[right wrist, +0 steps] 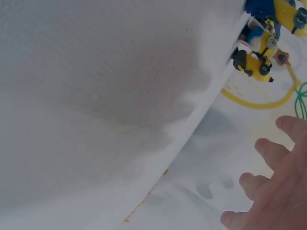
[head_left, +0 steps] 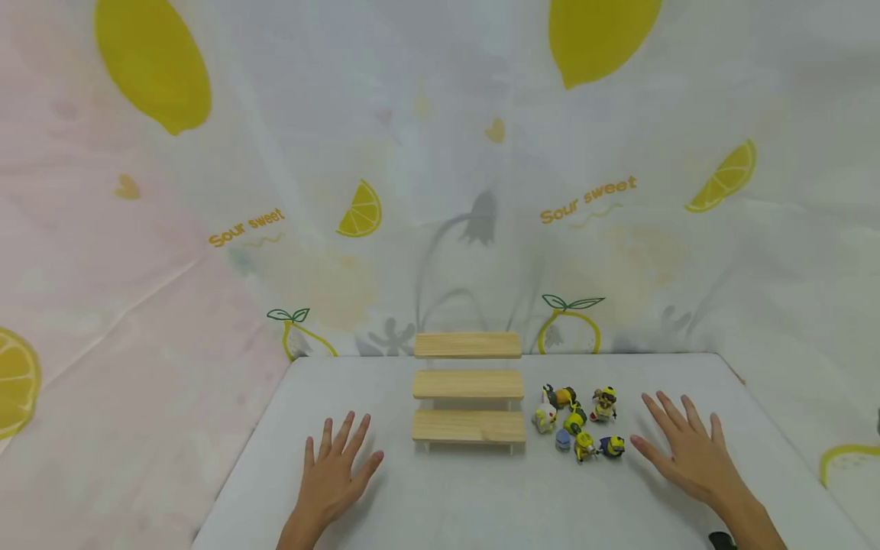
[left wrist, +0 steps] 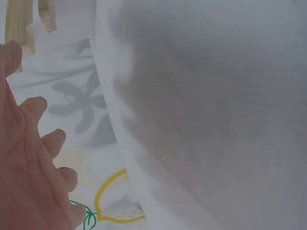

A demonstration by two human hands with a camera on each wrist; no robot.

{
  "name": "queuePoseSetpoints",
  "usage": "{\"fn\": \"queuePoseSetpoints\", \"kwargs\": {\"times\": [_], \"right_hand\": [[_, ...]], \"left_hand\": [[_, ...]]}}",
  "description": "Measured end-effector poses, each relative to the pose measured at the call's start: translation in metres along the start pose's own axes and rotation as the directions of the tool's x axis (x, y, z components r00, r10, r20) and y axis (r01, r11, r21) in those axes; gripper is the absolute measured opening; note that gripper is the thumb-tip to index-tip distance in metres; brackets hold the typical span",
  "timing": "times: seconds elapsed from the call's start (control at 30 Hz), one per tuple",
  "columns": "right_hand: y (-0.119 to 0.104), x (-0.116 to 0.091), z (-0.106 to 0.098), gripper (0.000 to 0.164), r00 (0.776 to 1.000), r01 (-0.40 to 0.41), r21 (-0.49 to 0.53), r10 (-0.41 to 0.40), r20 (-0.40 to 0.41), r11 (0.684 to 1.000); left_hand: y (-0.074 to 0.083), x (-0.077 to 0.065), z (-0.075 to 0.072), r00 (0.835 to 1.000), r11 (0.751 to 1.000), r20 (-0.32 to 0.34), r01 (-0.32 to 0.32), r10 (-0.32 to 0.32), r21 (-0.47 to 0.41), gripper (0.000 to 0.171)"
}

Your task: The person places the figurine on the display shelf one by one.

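Note:
My left hand is over the white table, left of a three-step wooden shelf, with fingers spread and nothing held. On the other side, my right hand also has its fingers spread and holds nothing. Several small yellow minion figurines lie in a group between the shelf and my right hand. Among them are a white-bodied one, one standing upright and one in dark blue. The right wrist view shows a few of these figurines beyond the fingers. In the left wrist view, pale wood of the shelf appears past the thumb.
The white table reaches back to a cloth backdrop printed with lemons and lettering. A small blue piece sits beside the figurines. Something black shows at my right wrist.

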State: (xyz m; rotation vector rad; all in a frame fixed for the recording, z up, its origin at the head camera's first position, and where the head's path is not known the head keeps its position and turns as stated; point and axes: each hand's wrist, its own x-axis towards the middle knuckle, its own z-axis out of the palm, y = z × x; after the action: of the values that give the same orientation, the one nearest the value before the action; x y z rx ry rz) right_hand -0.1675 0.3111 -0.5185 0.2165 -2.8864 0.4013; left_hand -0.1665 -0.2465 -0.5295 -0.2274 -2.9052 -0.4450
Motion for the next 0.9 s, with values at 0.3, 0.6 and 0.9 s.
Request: {"fn": "queuePoseSetpoints", "kwargs": {"times": [0.3,0.6,0.9], "right_hand": [[-0.003,-0.002,0.004,0.082,1.0,-0.014,0.013,0.014,0.008,1.0],[-0.004,-0.002,0.007,0.082,1.0,-0.016,0.033,0.015,0.026,0.999],[-0.007,0.0,0.007,0.081,0.999,-0.02,0.037,0.019,0.035,0.999]], "left_hand": [[0.003,0.008,0.003,0.999,0.999,-0.031,-0.033,0.033,-0.029,0.067],[0.004,0.028,0.007,0.995,0.993,-0.027,-0.1,0.099,-0.068,0.066],[0.017,0.05,0.018,0.982,0.931,-0.097,-0.185,0.163,-0.315,0.064]]}}
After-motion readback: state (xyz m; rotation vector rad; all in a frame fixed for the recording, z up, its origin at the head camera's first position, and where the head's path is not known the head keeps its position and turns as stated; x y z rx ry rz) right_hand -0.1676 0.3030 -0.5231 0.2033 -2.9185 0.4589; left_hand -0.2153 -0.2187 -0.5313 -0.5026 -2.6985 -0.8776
